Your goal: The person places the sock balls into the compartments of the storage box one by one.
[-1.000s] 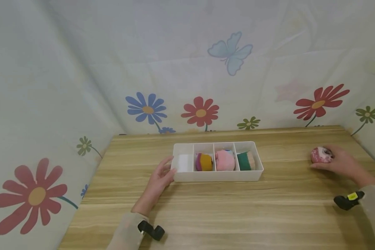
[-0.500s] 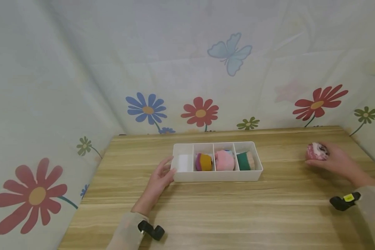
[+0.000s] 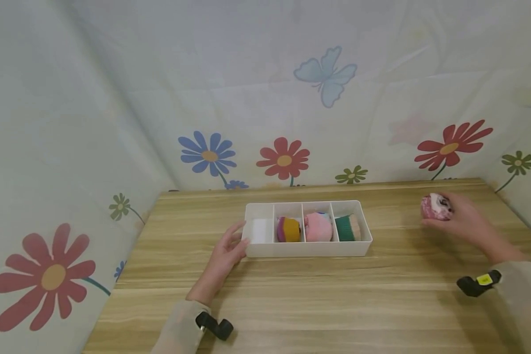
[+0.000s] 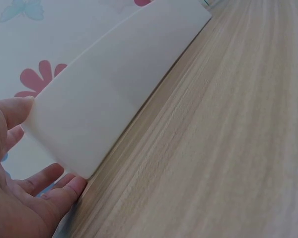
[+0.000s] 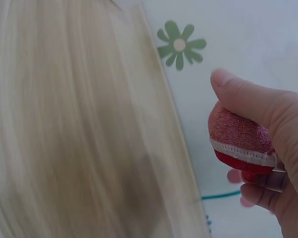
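Observation:
A long white divided box [image 3: 307, 250] stands on the table, and my left hand [image 3: 224, 250] holds its left end, thumb at the near corner. In the left wrist view the thumb [image 4: 17, 110] lies at the box's upper corner and other fingertips touch the lower one. Off to the right of the box, my right hand [image 3: 466, 223] grips a rolled sock [image 3: 435, 206], pink-red and white, above the table. The right wrist view shows its fuzzy red side with a white seam. Rolled socks in the box are purple and mustard [image 3: 289, 229], pink [image 3: 318, 227], and green and beige [image 3: 348, 228].
The box's leftmost compartment [image 3: 260, 231] shows its bare white bottom. The wood-grain table [image 3: 327, 305] ends at the back against a pale curtain [image 3: 248, 98] printed with flowers and a butterfly. Black wrist devices [image 3: 214, 325] sit on both sleeves.
My right hand has moved left and slightly toward the back of the table, carrying the rolled sock. The left hand and the box have stayed in place.

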Tool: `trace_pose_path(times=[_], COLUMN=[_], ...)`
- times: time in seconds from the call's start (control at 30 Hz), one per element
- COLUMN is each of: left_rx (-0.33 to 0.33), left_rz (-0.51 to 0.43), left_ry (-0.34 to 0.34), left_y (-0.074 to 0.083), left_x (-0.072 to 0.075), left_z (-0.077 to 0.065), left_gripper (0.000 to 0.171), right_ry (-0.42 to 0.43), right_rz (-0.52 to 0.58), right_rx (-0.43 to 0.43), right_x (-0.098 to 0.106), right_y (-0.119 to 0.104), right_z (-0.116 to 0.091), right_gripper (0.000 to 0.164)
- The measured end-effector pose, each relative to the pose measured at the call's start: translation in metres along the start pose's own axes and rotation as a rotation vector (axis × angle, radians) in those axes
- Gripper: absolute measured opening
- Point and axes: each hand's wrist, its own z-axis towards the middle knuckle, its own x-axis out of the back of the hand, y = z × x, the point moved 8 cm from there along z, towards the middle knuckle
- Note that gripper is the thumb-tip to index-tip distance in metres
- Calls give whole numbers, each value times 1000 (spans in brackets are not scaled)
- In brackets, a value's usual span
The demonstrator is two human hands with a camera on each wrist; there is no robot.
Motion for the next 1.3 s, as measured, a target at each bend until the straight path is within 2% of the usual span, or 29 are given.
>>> trace_pose_path(times=[0.3,0.63,0.97,1.3], left_rx=[-3,-4,1,-1], left_rz=[-2,-7,-4,-8], left_ry=[1,4,-7,-7], left_y=[1,1,-2,-2], left_x=[0,0,0,0], left_z=[0,0,0,1], left_gripper=[56,55,56,56], right_ry=[85,140,118,118], right_rz=[-11,-10,42,74], right_rx=[41,98,108,168], right_x=[8,10,-3,-11], right_y=[-30,-64,-94,-123], right_z=[6,11,15,21], right_gripper=[89,88,87,87])
